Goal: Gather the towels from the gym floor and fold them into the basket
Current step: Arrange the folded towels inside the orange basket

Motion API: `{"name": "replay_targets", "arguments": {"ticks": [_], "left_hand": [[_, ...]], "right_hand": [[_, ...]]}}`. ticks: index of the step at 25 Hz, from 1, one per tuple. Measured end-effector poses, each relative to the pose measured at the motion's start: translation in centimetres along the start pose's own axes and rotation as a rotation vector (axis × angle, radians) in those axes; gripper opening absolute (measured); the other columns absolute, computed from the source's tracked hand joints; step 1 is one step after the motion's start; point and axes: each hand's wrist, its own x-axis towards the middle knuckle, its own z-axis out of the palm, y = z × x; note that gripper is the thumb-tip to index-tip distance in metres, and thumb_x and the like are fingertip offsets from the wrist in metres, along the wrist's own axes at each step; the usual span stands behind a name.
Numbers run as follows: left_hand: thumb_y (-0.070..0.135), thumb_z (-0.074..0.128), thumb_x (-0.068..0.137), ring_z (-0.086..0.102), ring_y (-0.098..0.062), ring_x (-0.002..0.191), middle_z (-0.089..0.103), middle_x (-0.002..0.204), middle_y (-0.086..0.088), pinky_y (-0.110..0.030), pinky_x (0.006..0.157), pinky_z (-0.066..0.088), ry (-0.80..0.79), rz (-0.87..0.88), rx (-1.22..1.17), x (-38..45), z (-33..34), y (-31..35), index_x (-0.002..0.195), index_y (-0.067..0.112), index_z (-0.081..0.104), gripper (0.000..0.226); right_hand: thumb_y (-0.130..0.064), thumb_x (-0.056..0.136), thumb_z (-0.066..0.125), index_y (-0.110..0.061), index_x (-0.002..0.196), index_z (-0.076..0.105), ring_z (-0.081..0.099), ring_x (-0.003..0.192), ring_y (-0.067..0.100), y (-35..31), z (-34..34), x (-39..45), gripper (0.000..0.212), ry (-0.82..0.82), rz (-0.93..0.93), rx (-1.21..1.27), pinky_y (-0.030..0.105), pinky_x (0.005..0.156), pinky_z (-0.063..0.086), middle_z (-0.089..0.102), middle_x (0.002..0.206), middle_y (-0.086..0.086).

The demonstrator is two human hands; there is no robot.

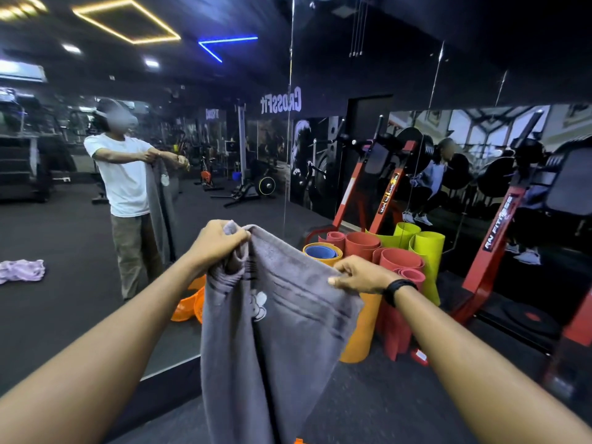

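Note:
A grey towel (282, 334) with dark stripes and a small white emblem hangs in front of me, held up at chest height. My left hand (217, 241) grips its upper left corner in a fist. My right hand (362, 275) pinches the top edge at the right, with a black band on that wrist. The cloth droops between both hands and falls below the frame. An orange basket (189, 307) shows as a reflection in the wall mirror, partly hidden behind the towel. A lilac towel (20, 270) lies crumpled on the dark floor, also seen in the mirror at the left.
A large wall mirror (80, 315) faces me and reflects a person in a white shirt holding the towel. Rolled mats (397, 264) in red, orange and green stand against the mirror at the right. Red gym machine frames (493, 251) stand further right.

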Motion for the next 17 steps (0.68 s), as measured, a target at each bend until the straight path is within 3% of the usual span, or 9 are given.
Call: {"name": "replay_targets", "arguments": {"ticks": [2,4,7,9,12,17], "left_hand": [[0.035,0.071,0.079,0.055,-0.016,0.067,0.062,0.067,-0.005,-0.033,0.068,0.047,-0.009,-0.071,-0.056,0.3,0.3,-0.9,0.065,0.012,0.06,0.029],[0.029,0.065,0.089,0.046,-0.017,0.063,0.047,0.062,-0.005,-0.031,0.062,0.039,0.071,-0.168,-0.173,0.6,0.9,-1.0,0.061,0.013,0.047,0.037],[0.021,0.058,0.095,0.042,-0.015,0.045,0.037,0.061,-0.004,-0.022,0.047,0.038,0.041,-0.288,-0.424,0.0,1.9,-0.6,0.065,0.015,0.041,0.035],[0.016,0.059,0.094,0.046,-0.006,0.035,0.039,0.062,-0.003,-0.019,0.039,0.043,-0.037,-0.288,-0.509,-1.3,2.7,0.1,0.071,0.013,0.045,0.027],[0.017,0.065,0.091,0.047,-0.005,0.038,0.048,0.064,-0.007,-0.022,0.045,0.052,-0.114,-0.224,-0.483,-2.5,3.8,0.9,0.077,0.008,0.054,0.019],[0.02,0.071,0.085,0.054,-0.01,0.055,0.064,0.062,-0.006,-0.022,0.054,0.051,-0.04,-0.116,-0.388,-3.2,5.2,0.8,0.08,0.012,0.075,0.011]], "right_hand": [[-0.023,0.091,0.061,-0.014,0.057,0.038,0.03,0.054,0.01,-2.1,-0.5,0.6,0.041,0.233,0.026,0.041,0.029,0.054,0.026,0.033,0.059,-0.003],[-0.022,0.087,0.066,-0.02,0.053,0.041,0.034,0.049,0.006,-4.0,-0.8,1.7,0.041,0.376,0.094,0.142,0.024,0.05,0.028,0.039,0.055,-0.007],[-0.018,0.082,0.072,-0.017,0.076,0.056,0.051,0.064,0.012,-5.6,0.1,3.4,0.017,0.382,0.225,0.5,0.03,0.058,0.046,0.056,0.075,0.002],[-0.007,0.087,0.065,-0.013,0.093,0.051,0.051,0.055,0.01,-6.9,0.8,4.0,0.016,0.346,0.255,0.723,0.026,0.05,0.048,0.052,0.079,0.005],[0.004,0.091,0.056,-0.007,0.083,0.052,0.052,0.038,0.005,-9.2,1.4,4.3,0.014,0.261,0.206,0.878,0.023,0.041,0.051,0.047,0.072,0.006],[0.01,0.087,0.057,0.0,0.072,0.056,0.062,0.055,0.017,-10.4,2.6,5.2,0.018,0.312,0.282,1.011,0.024,0.045,0.055,0.055,0.073,0.013]]}}
